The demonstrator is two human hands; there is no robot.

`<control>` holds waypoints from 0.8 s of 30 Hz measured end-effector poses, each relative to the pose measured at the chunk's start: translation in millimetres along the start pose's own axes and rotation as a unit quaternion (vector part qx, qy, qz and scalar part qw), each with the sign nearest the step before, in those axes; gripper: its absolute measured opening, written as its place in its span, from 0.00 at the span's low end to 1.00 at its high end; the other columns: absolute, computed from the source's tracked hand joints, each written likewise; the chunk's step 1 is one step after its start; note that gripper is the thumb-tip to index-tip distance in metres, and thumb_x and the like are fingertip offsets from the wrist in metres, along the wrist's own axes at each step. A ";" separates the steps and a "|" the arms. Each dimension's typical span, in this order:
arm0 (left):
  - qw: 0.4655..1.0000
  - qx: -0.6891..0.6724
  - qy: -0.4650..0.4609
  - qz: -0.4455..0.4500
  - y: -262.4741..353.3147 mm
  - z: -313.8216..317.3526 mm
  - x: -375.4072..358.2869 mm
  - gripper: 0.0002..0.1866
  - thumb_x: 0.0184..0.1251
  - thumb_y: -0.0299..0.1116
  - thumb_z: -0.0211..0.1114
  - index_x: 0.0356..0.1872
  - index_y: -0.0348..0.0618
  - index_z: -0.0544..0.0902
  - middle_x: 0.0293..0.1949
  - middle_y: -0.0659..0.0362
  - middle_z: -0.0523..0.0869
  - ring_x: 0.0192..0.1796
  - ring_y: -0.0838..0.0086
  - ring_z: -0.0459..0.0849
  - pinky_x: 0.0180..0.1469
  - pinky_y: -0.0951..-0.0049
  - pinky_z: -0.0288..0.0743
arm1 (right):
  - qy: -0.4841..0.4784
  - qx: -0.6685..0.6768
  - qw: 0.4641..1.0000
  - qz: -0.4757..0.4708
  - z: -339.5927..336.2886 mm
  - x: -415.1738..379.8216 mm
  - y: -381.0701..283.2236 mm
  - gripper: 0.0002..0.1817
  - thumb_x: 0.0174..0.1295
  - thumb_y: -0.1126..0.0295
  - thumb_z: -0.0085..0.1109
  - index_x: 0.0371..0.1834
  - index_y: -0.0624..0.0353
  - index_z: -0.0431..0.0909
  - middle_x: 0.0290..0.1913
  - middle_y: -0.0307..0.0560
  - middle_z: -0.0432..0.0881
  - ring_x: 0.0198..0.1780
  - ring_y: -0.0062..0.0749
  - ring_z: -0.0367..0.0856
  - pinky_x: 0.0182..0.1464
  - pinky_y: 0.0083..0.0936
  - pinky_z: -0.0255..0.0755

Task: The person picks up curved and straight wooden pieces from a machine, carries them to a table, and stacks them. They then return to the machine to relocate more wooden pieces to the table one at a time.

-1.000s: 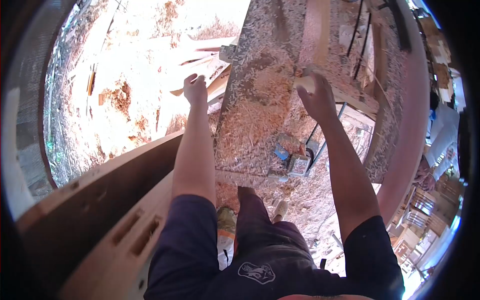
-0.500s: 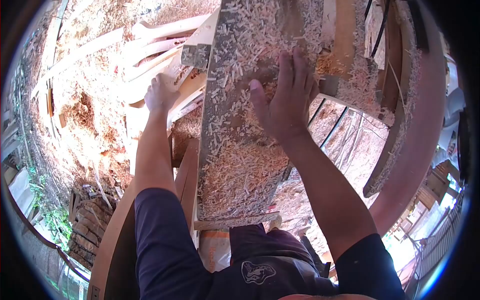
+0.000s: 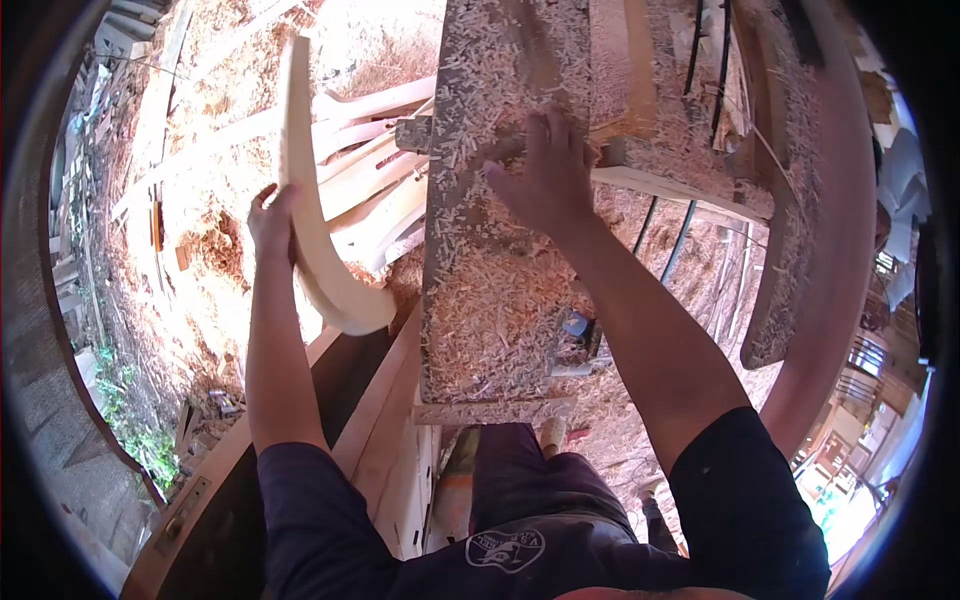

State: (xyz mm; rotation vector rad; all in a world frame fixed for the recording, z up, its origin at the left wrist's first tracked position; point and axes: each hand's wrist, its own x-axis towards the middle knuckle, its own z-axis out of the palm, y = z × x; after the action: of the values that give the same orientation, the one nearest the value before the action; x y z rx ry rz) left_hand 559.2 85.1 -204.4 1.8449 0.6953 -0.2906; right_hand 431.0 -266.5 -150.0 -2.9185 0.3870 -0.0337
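Lifting a curved wooden piece off the pile is the step in hand — your left hand has its grip closed round it, left of the desk. Your right hand lies open and flat on the shavings — next, I judge, you need to swing the piece onto that surface.

No words, numbers or signs can be read anywhere. The dark shirt bears a pale oval printed emblem on the chest, seen upside down, and its lettering is too small and blurred to make out.
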 end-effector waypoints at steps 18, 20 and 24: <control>0.917 0.174 -0.135 0.333 -16.0 105.1 22.3 0.24 0.58 0.37 0.75 0.55 0.40 0.83 0.46 0.52 0.90 0.49 0.62 0.90 0.50 0.63 0.84 | 0.089 0.189 0.972 0.108 -140.6 39.0 -1.1 0.43 0.53 0.62 0.71 0.70 0.71 0.64 0.48 0.67 0.86 0.52 0.52 0.88 0.59 0.44 0.81; 0.896 0.268 -0.149 0.322 -73.0 115.2 65.8 0.31 0.55 0.39 0.77 0.62 0.44 0.80 0.53 0.50 0.87 0.56 0.57 0.87 0.57 0.59 0.82 | 0.060 0.168 0.973 0.146 -106.4 35.7 5.5 0.43 0.54 0.63 0.70 0.71 0.71 0.63 0.49 0.67 0.86 0.52 0.53 0.88 0.60 0.45 0.80; 0.810 0.506 -0.125 0.267 -86.8 135.6 94.9 0.44 0.50 0.43 0.81 0.71 0.50 0.72 0.72 0.52 0.72 0.73 0.56 0.73 0.70 0.50 0.71 | -0.017 0.095 0.973 0.208 -53.4 33.4 -18.2 0.42 0.57 0.63 0.68 0.72 0.71 0.60 0.50 0.68 0.85 0.51 0.58 0.88 0.60 0.49 0.80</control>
State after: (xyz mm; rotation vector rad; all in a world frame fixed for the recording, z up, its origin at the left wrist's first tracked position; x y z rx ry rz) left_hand 601.2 12.1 -371.2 2.8347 -0.2940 -0.5840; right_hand 465.4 -268.2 -94.2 -2.5896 0.9239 0.0394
